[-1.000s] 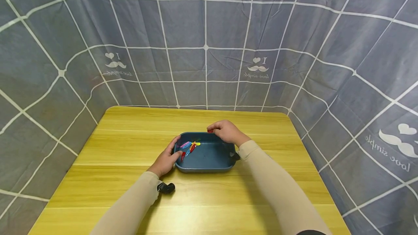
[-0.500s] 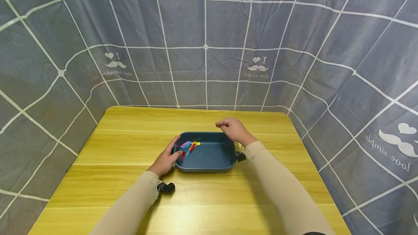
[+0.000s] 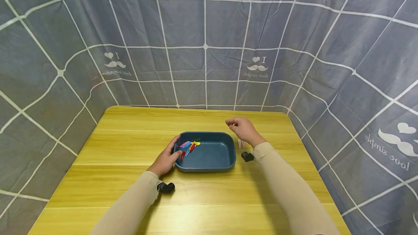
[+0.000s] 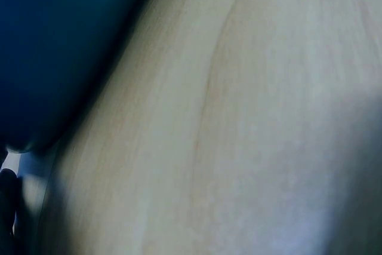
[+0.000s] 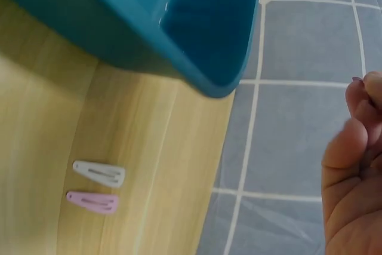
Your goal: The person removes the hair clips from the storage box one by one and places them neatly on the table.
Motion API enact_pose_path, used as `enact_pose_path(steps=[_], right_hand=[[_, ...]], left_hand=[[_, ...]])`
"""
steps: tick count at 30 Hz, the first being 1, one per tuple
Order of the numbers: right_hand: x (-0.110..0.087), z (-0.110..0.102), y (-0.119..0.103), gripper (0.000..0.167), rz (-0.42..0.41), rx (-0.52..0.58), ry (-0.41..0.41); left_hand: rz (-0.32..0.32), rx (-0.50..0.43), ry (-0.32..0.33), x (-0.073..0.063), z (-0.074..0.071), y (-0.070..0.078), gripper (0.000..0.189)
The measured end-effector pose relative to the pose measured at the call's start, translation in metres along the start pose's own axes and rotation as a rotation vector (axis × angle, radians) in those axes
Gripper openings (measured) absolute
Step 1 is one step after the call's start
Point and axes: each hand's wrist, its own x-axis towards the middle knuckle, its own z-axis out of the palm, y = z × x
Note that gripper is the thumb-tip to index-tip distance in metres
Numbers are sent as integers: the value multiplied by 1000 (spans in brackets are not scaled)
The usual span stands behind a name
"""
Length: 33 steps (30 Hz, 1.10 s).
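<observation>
A dark blue rectangular tray (image 3: 209,158) stands mid-table. My left hand (image 3: 166,160) grips its left rim, thumb on the inner side. Several snap hair clips (image 3: 190,148) in pink, blue, yellow and red lie in the tray's left part, one red clip (image 3: 183,156) close to my left thumb. My right hand (image 3: 243,130) is raised beyond the tray's back right corner and pinches a red hair clip (image 3: 227,124), mostly hidden by the fingers. Below that hand, a white hair clip (image 5: 99,173) and a pink-purple hair clip (image 5: 92,202) lie side by side on the table.
The wooden table (image 3: 130,148) extends around the tray. Grey curtains (image 3: 183,64) with white lines hang behind and at both sides. A black wrist camera (image 3: 166,188) sits on the left wrist, another camera (image 3: 247,156) on the right, close to the tray's right wall.
My right hand has moved rightward from above the tray's back rim, carrying the red hair clip. The white and purple clips on the table have come into sight. My left hand stays put.
</observation>
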Motion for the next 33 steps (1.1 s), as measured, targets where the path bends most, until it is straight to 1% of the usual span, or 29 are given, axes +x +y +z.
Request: enact_pose_path(steps=[9, 11, 17, 21, 24, 28, 33], right_hand=[[-6, -12, 21, 35, 46, 18, 21], [-7, -15, 27, 35, 53, 5, 19], [-12, -22, 47, 37, 88, -25, 15], [-17, -26, 59, 38, 112, -31, 12], [-19, -27, 69, 38, 141, -39, 7], [-22, -27, 79, 38, 175, -77, -5], [-25, -23, 93, 36, 195, -129, -11]], left_hand=[[-9, -15, 1, 1, 2, 0, 69], [-9, -11, -6, 0, 1, 0, 70], [3, -10, 6, 1, 1, -2, 69], [-16, -42, -5, 1, 1, -1, 69], [-19, -37, -6, 0, 1, 0, 68], [-7, 3, 6, 1, 1, 0, 69], [-13, -12, 11, 1, 2, 1, 68]])
